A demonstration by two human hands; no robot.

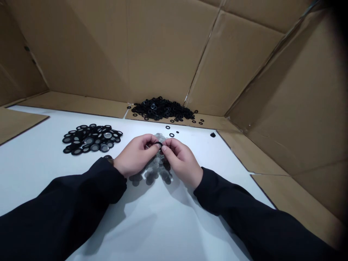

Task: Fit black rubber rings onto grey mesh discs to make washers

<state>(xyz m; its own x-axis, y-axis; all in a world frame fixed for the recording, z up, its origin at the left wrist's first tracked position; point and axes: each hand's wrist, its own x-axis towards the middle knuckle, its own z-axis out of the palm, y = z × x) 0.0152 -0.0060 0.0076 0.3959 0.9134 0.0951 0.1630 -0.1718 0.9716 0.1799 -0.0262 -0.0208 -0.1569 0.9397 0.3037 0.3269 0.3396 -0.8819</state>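
My left hand [134,156] and my right hand [181,161] meet above the white sheet, their fingertips pinching a black rubber ring [158,145] from both sides. Under and between the hands lies a scattered layer of thin grey mesh discs [153,173], partly hidden by my fingers. To the left of my left hand sits a heap of finished-looking black-rimmed washers with grey centres [92,139]. A larger heap of small black rubber rings [161,108] lies at the far edge of the sheet, and a few loose rings [170,130] lie nearer my hands.
A white sheet [190,163] covers the work surface, and flattened brown cardboard [272,159] lines the sides and back like a box. A small black scrap [212,135] lies at the right. A wristwatch [108,158] shows at my left sleeve.
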